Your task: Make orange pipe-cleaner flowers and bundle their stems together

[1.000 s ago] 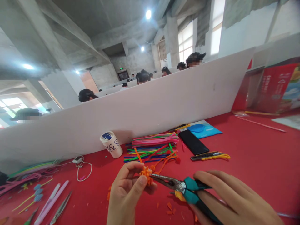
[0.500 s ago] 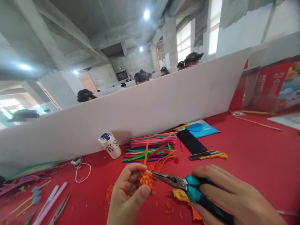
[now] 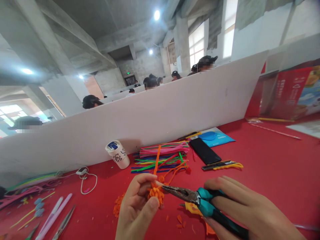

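Note:
My left hand [image 3: 140, 203] pinches an orange pipe-cleaner flower [image 3: 156, 195] between thumb and fingers. A straight orange stem [image 3: 157, 160] rises above it. My right hand [image 3: 245, 206] is wrapped around the teal and black handles of long-nose pliers [image 3: 203, 199]. The jaw tips of the pliers reach the flower's right edge; whether they grip a strand I cannot tell. Behind the left hand lies another fluffy orange piece [image 3: 118, 205], partly covered. Under the pliers is a yellow and orange item [image 3: 192, 208], with orange scraps [image 3: 179, 219] nearby.
Colourful pipe cleaners [image 3: 162, 150] lie by a white cup [image 3: 117, 155]. To the right are a black phone [image 3: 205, 150], a utility knife [image 3: 221, 165] and a blue packet [image 3: 220, 138]. Scissors [image 3: 64, 222] and a white cable [image 3: 96, 180] lie left. A white partition [image 3: 175, 106] closes the table's back.
The flower has turned slightly in my left fingers, and its stem leans a little more to the right. The pliers have barely moved.

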A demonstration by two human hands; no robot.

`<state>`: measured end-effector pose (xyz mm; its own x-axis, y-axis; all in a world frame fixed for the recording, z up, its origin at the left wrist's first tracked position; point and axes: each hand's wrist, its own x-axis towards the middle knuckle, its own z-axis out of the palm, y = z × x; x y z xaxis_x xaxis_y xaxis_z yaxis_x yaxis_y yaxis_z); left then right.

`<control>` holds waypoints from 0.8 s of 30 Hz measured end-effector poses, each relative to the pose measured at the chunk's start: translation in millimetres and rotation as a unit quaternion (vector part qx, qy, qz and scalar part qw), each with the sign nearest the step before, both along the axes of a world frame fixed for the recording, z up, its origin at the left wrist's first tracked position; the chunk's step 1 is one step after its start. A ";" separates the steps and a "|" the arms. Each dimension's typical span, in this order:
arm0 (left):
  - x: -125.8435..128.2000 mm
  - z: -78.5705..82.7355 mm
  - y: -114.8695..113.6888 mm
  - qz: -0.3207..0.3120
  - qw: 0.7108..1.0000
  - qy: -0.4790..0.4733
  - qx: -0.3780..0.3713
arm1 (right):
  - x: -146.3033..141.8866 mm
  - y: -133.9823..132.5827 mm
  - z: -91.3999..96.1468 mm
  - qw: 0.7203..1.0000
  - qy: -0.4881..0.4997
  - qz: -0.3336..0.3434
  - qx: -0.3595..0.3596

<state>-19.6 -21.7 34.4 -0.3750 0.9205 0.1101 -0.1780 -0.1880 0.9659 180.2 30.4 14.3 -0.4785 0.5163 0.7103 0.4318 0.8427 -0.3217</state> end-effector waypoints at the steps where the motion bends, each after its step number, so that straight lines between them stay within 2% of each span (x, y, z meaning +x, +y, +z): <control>1: 0.1 -0.1 -0.1 -0.001 1.000 0.003 -0.003 | -0.1 0.1 -0.9 1.000 0.000 0.001 -0.002; 6: 0.5 0.6 -0.4 -0.013 1.000 0.010 -0.009 | -0.2 1.2 -6.4 1.000 -0.009 0.019 -0.012; 10: 1.4 2.1 -0.4 -0.009 1.000 0.012 -0.013 | -3.3 2.3 -12.0 1.000 -0.003 0.015 0.006; 15: 3.1 2.5 0.3 0.006 1.000 0.012 -0.012 | -8.6 1.2 -16.7 0.996 0.032 -0.028 0.077; 19: 3.5 2.0 1.0 0.010 1.000 0.012 -0.014 | -9.1 -2.7 -12.4 0.991 0.001 -0.059 0.119; 21: 3.1 2.2 1.0 0.011 1.000 0.001 -0.012 | -7.8 -3.7 -10.7 0.992 -0.003 -0.062 0.109; 24: 1.0 3.6 1.1 0.014 1.000 0.002 -0.003 | -3.3 -2.4 -10.3 0.998 0.013 -0.038 0.051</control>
<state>-18.6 -20.6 38.0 -0.3998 0.9105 0.1055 -0.1698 -0.1866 0.9677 177.0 28.0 4.0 -0.4216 0.4745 0.7727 0.4893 0.8365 -0.2467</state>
